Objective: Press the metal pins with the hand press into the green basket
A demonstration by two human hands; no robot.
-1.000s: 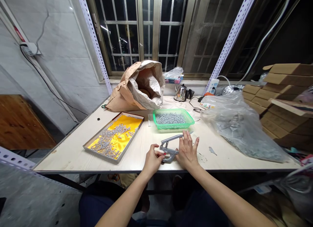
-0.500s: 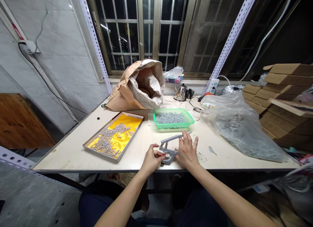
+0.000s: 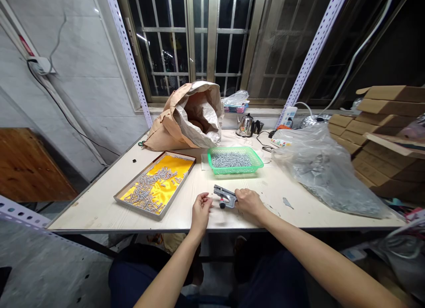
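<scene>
A grey metal hand press (image 3: 223, 195) sits on the white table (image 3: 99, 202) near its front edge. My right hand (image 3: 249, 201) is closed over the press handle, squeezing it down. My left hand (image 3: 201, 208) rests just left of the press head with its fingers curled together; whether they hold a small part is too small to tell. A yellow-lined tray (image 3: 156, 184) with several small grey metal pieces lies to the left. A green basket (image 3: 235, 159) full of the same pieces stands behind the press.
A brown paper sack (image 3: 186, 117) lies open at the back of the table. A large plastic bag (image 3: 325, 171) of metal parts covers the right side. Cardboard boxes (image 3: 381, 122) are stacked at the far right. A kettle (image 3: 245, 125) and cables sit by the window.
My right hand went from lying flat on the raised handle to gripping it and pressing it down. The press lever is now lowered. My left hand drew slightly back from the press head.
</scene>
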